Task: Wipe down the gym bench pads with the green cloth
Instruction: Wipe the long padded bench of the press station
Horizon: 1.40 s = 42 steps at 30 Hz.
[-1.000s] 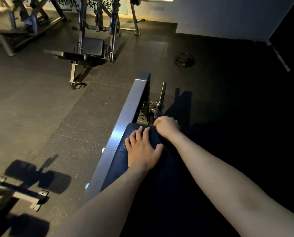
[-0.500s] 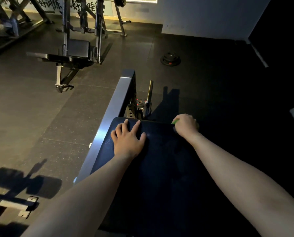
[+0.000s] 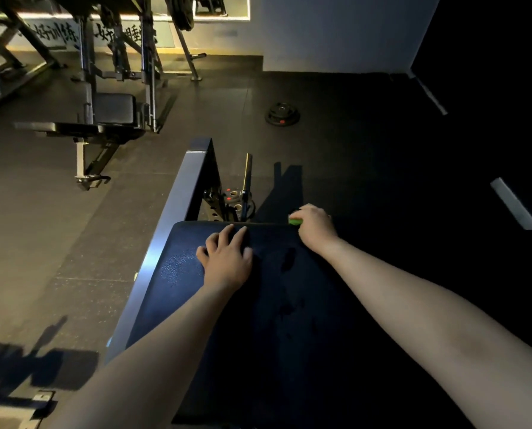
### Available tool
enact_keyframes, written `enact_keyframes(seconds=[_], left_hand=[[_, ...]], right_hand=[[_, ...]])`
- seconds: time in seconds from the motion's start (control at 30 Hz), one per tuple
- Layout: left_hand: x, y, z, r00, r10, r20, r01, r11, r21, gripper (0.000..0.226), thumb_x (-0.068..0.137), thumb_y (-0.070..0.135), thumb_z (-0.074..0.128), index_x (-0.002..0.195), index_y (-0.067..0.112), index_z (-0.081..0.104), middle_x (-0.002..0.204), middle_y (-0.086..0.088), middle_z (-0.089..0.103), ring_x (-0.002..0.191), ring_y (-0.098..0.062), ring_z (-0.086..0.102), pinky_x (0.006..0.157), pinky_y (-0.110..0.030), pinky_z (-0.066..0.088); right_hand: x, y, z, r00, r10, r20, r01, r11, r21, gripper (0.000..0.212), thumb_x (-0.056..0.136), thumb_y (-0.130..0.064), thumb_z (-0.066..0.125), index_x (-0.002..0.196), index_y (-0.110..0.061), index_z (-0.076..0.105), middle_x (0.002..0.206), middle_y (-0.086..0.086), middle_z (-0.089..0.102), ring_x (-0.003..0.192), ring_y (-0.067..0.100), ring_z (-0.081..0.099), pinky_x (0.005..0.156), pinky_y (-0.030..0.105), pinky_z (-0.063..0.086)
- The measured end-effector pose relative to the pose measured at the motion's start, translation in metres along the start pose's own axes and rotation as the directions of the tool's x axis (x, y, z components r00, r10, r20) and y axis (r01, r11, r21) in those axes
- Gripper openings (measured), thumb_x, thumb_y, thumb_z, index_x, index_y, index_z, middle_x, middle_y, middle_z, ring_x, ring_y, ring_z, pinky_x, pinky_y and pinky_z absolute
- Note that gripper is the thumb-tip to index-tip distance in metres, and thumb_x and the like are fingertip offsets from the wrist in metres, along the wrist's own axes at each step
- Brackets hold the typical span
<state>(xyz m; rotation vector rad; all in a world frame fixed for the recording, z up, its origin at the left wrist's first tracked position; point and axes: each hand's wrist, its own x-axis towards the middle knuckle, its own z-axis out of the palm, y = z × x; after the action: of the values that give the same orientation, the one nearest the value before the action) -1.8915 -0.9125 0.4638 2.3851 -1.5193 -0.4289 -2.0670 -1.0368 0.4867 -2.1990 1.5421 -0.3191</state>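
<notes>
A dark blue bench pad (image 3: 258, 311) stretches away from me in the middle of the head view. My left hand (image 3: 227, 258) rests flat on its far left part, fingers spread. At the pad's far right corner my right hand (image 3: 315, 226) is curled round the green cloth (image 3: 295, 222). Only a small bright green bit of the cloth shows by the fingers; the rest is hidden under the hand. Dark wet-looking marks lie on the pad between my arms.
A metal frame beam (image 3: 178, 212) runs along the pad's left side. Beyond the pad's end stand a barbell (image 3: 246, 181) and small weight plates (image 3: 233, 199). A weight plate (image 3: 282, 114) lies on the floor; another bench and rack (image 3: 103, 119) stand far left.
My right hand slid with the cloth from the pad's far middle out to its far right corner. The left hand stayed flat on the pad. The camera shifted.
</notes>
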Motion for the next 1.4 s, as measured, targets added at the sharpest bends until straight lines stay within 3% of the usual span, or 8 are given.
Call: enact_keyframes(seconds=[0.2,0.47,0.6,0.7,0.87,0.93,1.3,1.4], left_hand=[[-0.003,0.004,0.000,1.000,-0.020,0.003,0.020,1.000,0.019,0.053,0.100,0.037,0.036,0.153,0.042,0.029,0.164,0.009,0.019,0.147,-0.019,0.011,0.113,-0.051,0.008],[-0.025,0.014,0.009,0.990,-0.073,-0.124,0.072,0.997,-0.015,0.047,0.100,0.035,0.041,0.146,0.033,0.044,0.160,0.006,0.030,0.141,-0.024,0.019,0.111,-0.053,0.013],[-0.029,0.016,0.008,0.989,-0.100,-0.112,0.094,0.994,-0.062,0.049,0.097,0.035,0.045,0.145,0.035,0.046,0.160,0.008,0.032,0.142,-0.023,0.020,0.112,-0.053,0.010],[-0.033,0.016,0.010,0.990,-0.089,-0.107,0.084,0.995,-0.051,0.050,0.098,0.036,0.044,0.148,0.036,0.043,0.162,0.008,0.029,0.144,-0.021,0.018,0.114,-0.055,0.008],[-0.041,0.018,0.013,0.989,-0.098,-0.113,0.091,0.994,-0.063,0.051,0.100,0.038,0.041,0.151,0.034,0.040,0.164,0.006,0.026,0.149,-0.017,0.015,0.116,-0.053,0.008],[-0.047,0.019,0.015,0.987,-0.108,-0.120,0.100,0.993,-0.069,0.051,0.101,0.038,0.042,0.151,0.032,0.039,0.164,0.006,0.025,0.150,-0.016,0.013,0.116,-0.051,0.006],[-0.067,0.030,0.022,0.977,-0.142,-0.156,0.131,0.988,-0.076,0.051,0.101,0.036,0.038,0.151,0.029,0.038,0.164,0.005,0.025,0.151,-0.016,0.012,0.117,-0.050,0.008],[-0.072,0.032,0.023,0.972,-0.169,-0.167,0.159,0.985,-0.071,0.052,0.102,0.039,0.038,0.153,0.028,0.035,0.165,0.005,0.024,0.152,-0.016,0.010,0.118,-0.049,0.004]], right_hand=[[-0.017,0.005,0.007,0.989,0.073,-0.132,-0.065,0.996,0.061,0.052,0.086,0.012,0.043,0.125,-0.012,0.066,0.130,0.009,0.053,0.114,0.034,0.052,0.097,0.033,0.038],[-0.039,-0.073,0.038,0.958,-0.285,0.040,0.272,0.941,0.201,0.040,0.093,-0.006,0.051,0.129,-0.016,0.066,0.140,0.007,0.053,0.126,0.028,0.051,0.101,0.027,0.037],[-0.046,-0.051,0.028,0.935,-0.348,0.061,0.332,0.925,0.184,0.045,0.092,0.001,0.051,0.133,-0.013,0.063,0.142,0.010,0.052,0.131,0.029,0.046,0.109,0.029,0.033],[-0.044,-0.013,0.007,0.962,-0.270,-0.031,0.272,0.949,0.159,0.043,0.089,0.008,0.050,0.125,-0.008,0.068,0.131,0.014,0.060,0.121,0.033,0.053,0.105,0.031,0.037],[-0.037,0.023,-0.017,0.993,-0.018,-0.118,0.035,0.989,0.141,0.053,0.090,0.013,0.041,0.135,-0.010,0.059,0.140,0.014,0.052,0.124,0.034,0.051,0.108,0.037,0.036],[-0.042,0.014,-0.013,0.992,-0.001,-0.128,0.020,0.989,0.148,0.053,0.090,0.013,0.040,0.133,-0.010,0.060,0.139,0.013,0.052,0.123,0.034,0.051,0.103,0.037,0.037],[-0.075,-0.040,0.020,0.897,-0.427,0.109,0.384,0.879,0.283,0.041,0.092,-0.010,0.052,0.127,-0.026,0.067,0.125,0.005,0.064,0.114,0.028,0.059,0.098,0.033,0.046],[-0.064,-0.022,0.011,0.913,-0.406,0.043,0.376,0.876,0.301,0.046,0.086,0.007,0.052,0.123,-0.012,0.069,0.123,0.014,0.063,0.113,0.032,0.059,0.098,0.030,0.043]])
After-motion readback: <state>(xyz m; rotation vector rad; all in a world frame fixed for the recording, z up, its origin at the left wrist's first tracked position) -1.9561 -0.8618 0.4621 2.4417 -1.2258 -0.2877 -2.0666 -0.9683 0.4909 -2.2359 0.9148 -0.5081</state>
